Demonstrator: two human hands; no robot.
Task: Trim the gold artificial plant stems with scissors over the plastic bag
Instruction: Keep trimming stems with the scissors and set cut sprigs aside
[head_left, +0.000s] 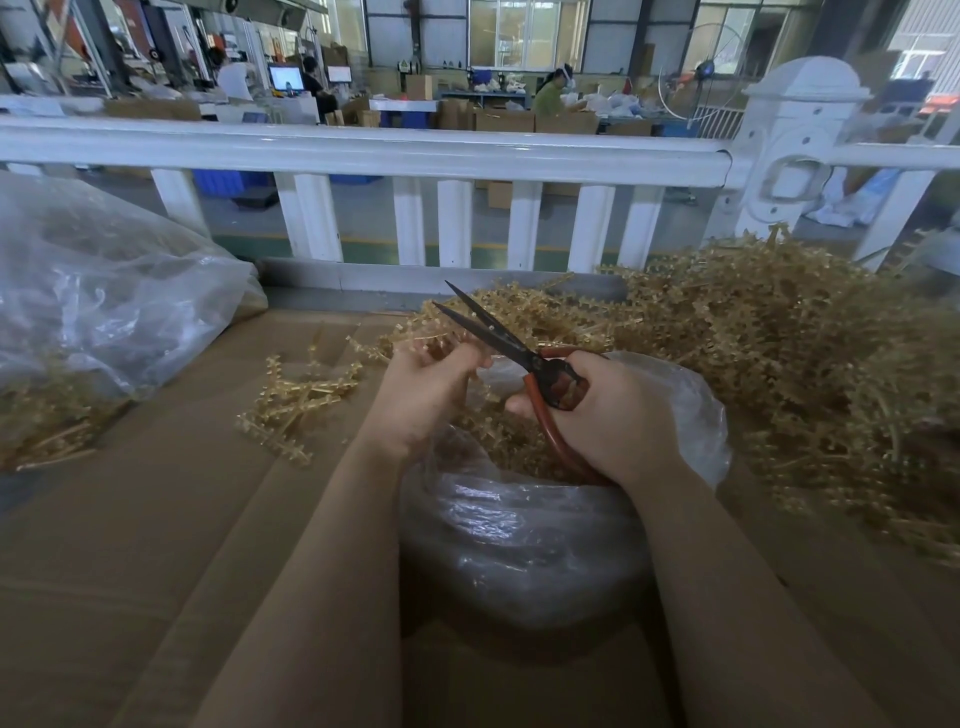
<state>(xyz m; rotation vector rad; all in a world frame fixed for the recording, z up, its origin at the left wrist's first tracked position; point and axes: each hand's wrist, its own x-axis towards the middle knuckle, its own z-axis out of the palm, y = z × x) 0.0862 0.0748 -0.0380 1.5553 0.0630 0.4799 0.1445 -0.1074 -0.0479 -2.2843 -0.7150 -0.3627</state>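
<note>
**Scissors open over bag, left hand pinching gold stem**

Centre of frame: right hand (613, 415) grips the red handles of the scissors (519, 351), fingers curled through and around the loops. Blades spread apart, tips pointing toward upper left of the frame, dark metal, above the gold stems.

Left hand (426, 395) just left of the scissors, fingers curled, pinching a gold stem piece (434, 332) near the blades; exact fingertip contact is partly hidden by the plant bits. Both hands close together, nearly touching.

Directly below the hands, lower centre: clear plastic bag (519, 535), mouth open, gold trimmings visible inside it at the top. The bag sits on brown cardboard (156, 519) that covers the work surface.

Right side of frame: big loose pile of gold stems (779, 353), running from behind the scissors to the right edge. Left of centre: small cluster of cut gold sprigs (296, 395) lying on the cardboard, apart from the bag.

Upper left: second clear bag (104, 291), bulging, gold stems inside and under it.

Across the top: white railing (363, 150) with a post at upper right. Behind it, blurry factory floor with cartons and people at desks.
</note>
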